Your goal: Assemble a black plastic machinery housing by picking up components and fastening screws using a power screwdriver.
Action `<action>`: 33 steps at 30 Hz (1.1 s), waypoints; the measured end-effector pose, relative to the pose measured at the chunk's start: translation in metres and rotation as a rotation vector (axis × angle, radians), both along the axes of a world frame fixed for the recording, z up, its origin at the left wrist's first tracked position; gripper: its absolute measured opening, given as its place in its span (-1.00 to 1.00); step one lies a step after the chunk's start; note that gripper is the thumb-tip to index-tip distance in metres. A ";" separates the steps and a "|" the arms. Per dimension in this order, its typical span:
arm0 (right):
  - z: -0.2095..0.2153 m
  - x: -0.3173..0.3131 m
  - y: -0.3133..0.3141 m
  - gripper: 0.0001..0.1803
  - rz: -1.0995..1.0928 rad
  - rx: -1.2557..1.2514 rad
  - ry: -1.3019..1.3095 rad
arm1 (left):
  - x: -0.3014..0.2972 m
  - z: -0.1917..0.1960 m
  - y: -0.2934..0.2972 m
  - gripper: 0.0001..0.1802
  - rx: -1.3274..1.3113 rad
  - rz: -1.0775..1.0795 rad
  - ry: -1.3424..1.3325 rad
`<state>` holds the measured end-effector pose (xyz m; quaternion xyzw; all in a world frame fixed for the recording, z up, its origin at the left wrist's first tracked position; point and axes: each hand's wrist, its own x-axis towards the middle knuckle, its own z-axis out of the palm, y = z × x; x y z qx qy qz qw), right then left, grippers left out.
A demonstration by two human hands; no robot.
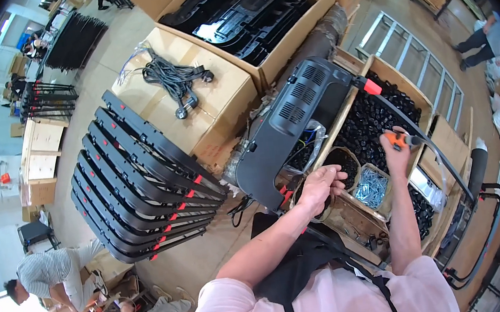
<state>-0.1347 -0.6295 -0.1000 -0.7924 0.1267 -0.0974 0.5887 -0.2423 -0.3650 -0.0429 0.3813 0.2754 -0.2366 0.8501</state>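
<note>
My right hand (396, 160) is wrapped round an orange and black power screwdriver (399, 139), above a wooden bin of small black plastic parts (376, 117). Close to a container of small dark pieces (345, 160), my left hand (324, 187) has its fingers curled and pinched together; what they hold, if anything, is too small to name. Between my hands sits a box of silver screws (371, 187). A black frame with a vented plastic cover (297, 109) lies across the bins, its long black tube (404, 115) passing beside the screwdriver.
Several black frames with red clips (134, 176) lean in a row at left. Beyond are a cardboard box with a cable bundle (170, 78) and an open carton of glossy black covers (239, 14). A metal ladder-like frame (412, 52) stands right. Other people work at lower left.
</note>
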 end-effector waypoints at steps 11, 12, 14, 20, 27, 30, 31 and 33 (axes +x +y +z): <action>0.195 -0.021 0.118 -0.41 0.324 0.283 -0.160 | 0.079 0.002 0.046 -0.73 -0.463 0.332 0.035; 0.199 -0.020 0.130 -0.41 0.339 0.297 -0.167 | 0.085 0.003 0.047 -0.73 -0.476 0.326 0.031; 0.203 -0.015 0.153 -0.43 0.344 0.263 -0.162 | 0.094 0.003 0.052 -0.72 -0.581 0.343 0.031; 0.195 0.003 0.178 -0.46 0.381 0.216 -0.144 | 0.110 0.011 0.062 -0.74 -0.621 0.338 0.002; 0.200 0.014 0.192 -0.47 0.339 0.240 -0.140 | 0.124 0.009 0.074 -0.76 -0.626 0.357 -0.050; 0.201 0.019 0.193 -0.46 0.342 0.220 -0.118 | 0.127 0.009 0.077 -0.77 -0.598 0.335 -0.083; 0.201 0.020 0.193 -0.45 0.351 0.206 -0.098 | 0.128 0.011 0.078 -0.77 -0.573 0.322 -0.100; 0.203 0.021 0.195 -0.45 0.350 0.182 -0.106 | 0.130 0.014 0.077 -0.77 -0.616 0.336 -0.084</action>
